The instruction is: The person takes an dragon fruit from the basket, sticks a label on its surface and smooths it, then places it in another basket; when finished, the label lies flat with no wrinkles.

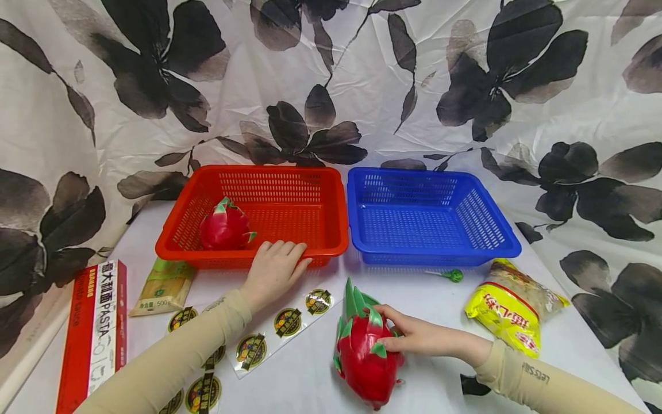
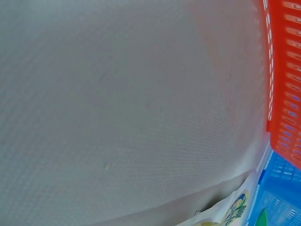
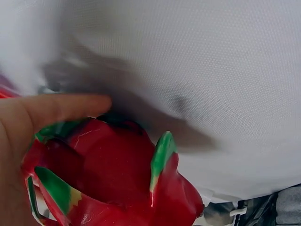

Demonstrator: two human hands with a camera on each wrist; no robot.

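My left hand [image 1: 276, 270] holds the front rim of a red plastic basket [image 1: 331, 244], its fingers over the edge; the left wrist view shows part of that basket but not the hand. Inside the basket, at its left, lies a red dragon fruit [image 1: 223, 227] with green tips. In front of the baskets my right hand [image 1: 408, 333] grips a larger dragon fruit [image 1: 367, 368] from its right side, thumb on the near face. The right wrist view shows a finger along that fruit's top. Whether the fruit touches the table cannot be told.
A blue basket [image 1: 434, 256] stands right of the red one. A green lollipop [image 1: 455, 275] and a yellow snack bag [image 1: 509, 316] lie before it. On the left are a pasta box [image 1: 93, 339], a food packet [image 1: 164, 287] and round stickers on clear sheets [image 1: 287, 322].
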